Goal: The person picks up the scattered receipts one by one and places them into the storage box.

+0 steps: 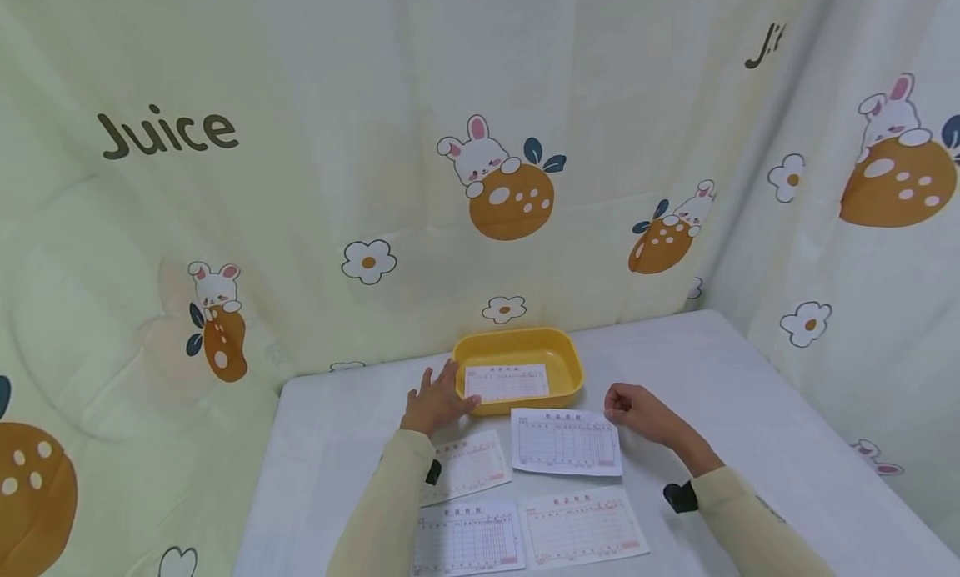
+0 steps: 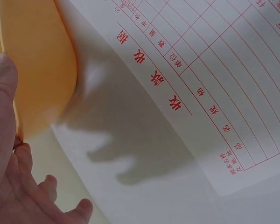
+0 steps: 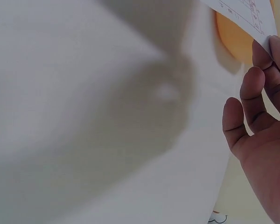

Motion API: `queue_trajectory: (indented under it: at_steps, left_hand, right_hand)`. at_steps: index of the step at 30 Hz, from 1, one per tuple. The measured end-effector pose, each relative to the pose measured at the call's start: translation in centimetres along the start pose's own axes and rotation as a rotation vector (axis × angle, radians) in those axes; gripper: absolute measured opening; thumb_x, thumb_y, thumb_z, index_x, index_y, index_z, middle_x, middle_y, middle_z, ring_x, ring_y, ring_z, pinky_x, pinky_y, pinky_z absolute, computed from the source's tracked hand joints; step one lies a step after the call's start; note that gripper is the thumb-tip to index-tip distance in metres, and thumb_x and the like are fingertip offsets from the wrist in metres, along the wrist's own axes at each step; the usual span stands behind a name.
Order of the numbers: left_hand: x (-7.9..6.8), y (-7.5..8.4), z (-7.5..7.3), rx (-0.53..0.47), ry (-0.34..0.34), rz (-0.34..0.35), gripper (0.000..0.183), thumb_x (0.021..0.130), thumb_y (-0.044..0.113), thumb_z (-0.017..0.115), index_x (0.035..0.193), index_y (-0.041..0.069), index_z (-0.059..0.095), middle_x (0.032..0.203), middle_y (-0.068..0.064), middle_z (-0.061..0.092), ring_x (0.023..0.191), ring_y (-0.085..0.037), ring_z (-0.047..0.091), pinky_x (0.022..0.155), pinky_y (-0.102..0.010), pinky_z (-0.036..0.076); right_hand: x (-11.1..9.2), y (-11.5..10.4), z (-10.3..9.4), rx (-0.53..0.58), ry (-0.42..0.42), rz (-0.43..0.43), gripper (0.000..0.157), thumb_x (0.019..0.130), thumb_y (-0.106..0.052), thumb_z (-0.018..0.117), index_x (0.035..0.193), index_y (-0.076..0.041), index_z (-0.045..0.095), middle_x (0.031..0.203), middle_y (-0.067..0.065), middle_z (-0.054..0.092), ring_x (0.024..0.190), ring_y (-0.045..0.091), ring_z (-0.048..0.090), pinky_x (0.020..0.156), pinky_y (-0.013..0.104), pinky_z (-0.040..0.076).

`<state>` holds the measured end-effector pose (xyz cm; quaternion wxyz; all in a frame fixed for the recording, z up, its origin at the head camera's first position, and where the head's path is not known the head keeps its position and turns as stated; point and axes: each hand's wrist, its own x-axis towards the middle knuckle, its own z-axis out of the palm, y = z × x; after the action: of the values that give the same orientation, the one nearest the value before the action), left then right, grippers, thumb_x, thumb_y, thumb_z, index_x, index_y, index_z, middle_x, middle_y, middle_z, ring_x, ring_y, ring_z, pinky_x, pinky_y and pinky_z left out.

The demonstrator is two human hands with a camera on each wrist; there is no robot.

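While right hand pinches slip: far-right corner; likely lift step;
Left hand: fingers apart, touching tray;
Near rim: probably clear it next

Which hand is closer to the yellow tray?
Left: the left hand holds the yellow tray at its left end. The right hand is apart from it, off its near right corner, pinching a paper slip.

Tray stood at back of table, before curtain, w/ receipt form in it. L hand was at tray's L end, R hand at held form's far-R corner, in front of tray. Left form lay beside that; two front forms nearer.
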<state>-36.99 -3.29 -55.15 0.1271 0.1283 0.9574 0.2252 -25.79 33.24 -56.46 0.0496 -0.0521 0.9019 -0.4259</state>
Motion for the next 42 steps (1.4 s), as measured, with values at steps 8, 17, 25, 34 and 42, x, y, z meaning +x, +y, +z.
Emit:
queue_trajectory:
  at_steps: [8, 17, 25, 34, 42]
  left_hand:
    - [0.3, -0.2, 0.0, -0.007, -0.005, 0.013, 0.091, 0.099, 0.056, 0.073, 0.17, 0.02, 0.029, 0.177, -0.002, 0.026, 0.163, -0.038, 0.013, 0.126, -0.068, 0.018]
    - [0.0, -0.1, 0.2, -0.022, -0.011, 0.006, 0.09, 0.099, 0.053, 0.074, 0.17, 0.019, 0.03, 0.177, -0.003, 0.026, 0.163, -0.04, 0.014, 0.125, -0.068, 0.017]
    - [0.5, -0.4, 0.5, 0.005, -0.012, 0.012, 0.091, 0.099, 0.057, 0.073, 0.17, 0.02, 0.03, 0.177, -0.001, 0.024, 0.163, -0.039, 0.013, 0.126, -0.068, 0.017]
    - [0.2, -0.2, 0.3, -0.013, -0.013, 0.008, 0.091, 0.098, 0.055, 0.074, 0.17, 0.02, 0.031, 0.176, -0.003, 0.027, 0.162, -0.04, 0.014, 0.125, -0.068, 0.019]
    - [0.3, -0.4, 0.4, -0.013, -0.001, 0.014, 0.091, 0.098, 0.055, 0.075, 0.17, 0.02, 0.032, 0.176, -0.003, 0.028, 0.162, -0.041, 0.016, 0.124, -0.07, 0.02]
  right_hand:
    - [0.5, -0.9, -0.5, 0.006, 0.02, -0.048, 0.009, 0.102, -0.001, 0.068, 0.097, 0.0, 0.06, 0.086, 0.003, 0.059, 0.082, 0.022, 0.055, 0.068, 0.028, 0.047]
    - [1.1, -2.7, -0.8, -0.003, 0.026, -0.029, 0.007, 0.103, 0.003, 0.065, 0.099, 0.0, 0.06, 0.088, 0.006, 0.059, 0.085, 0.024, 0.056, 0.07, 0.03, 0.05]
    - [2.2, -4.7, -2.2, -0.022, 0.028, -0.041, 0.005, 0.103, 0.003, 0.065, 0.101, 0.001, 0.06, 0.09, 0.008, 0.061, 0.088, 0.026, 0.058, 0.077, 0.034, 0.054]
    - [4.4, -5.7, -4.1, -0.06, 0.028, -0.083, 0.003, 0.104, 0.002, 0.064, 0.103, 0.002, 0.061, 0.092, 0.008, 0.062, 0.089, 0.026, 0.059, 0.08, 0.034, 0.054]
    - [5.5, -7.6, -5.6, -0.065, 0.034, -0.103, 0.003, 0.105, 0.001, 0.063, 0.103, 0.002, 0.061, 0.096, 0.01, 0.064, 0.093, 0.03, 0.061, 0.084, 0.038, 0.056]
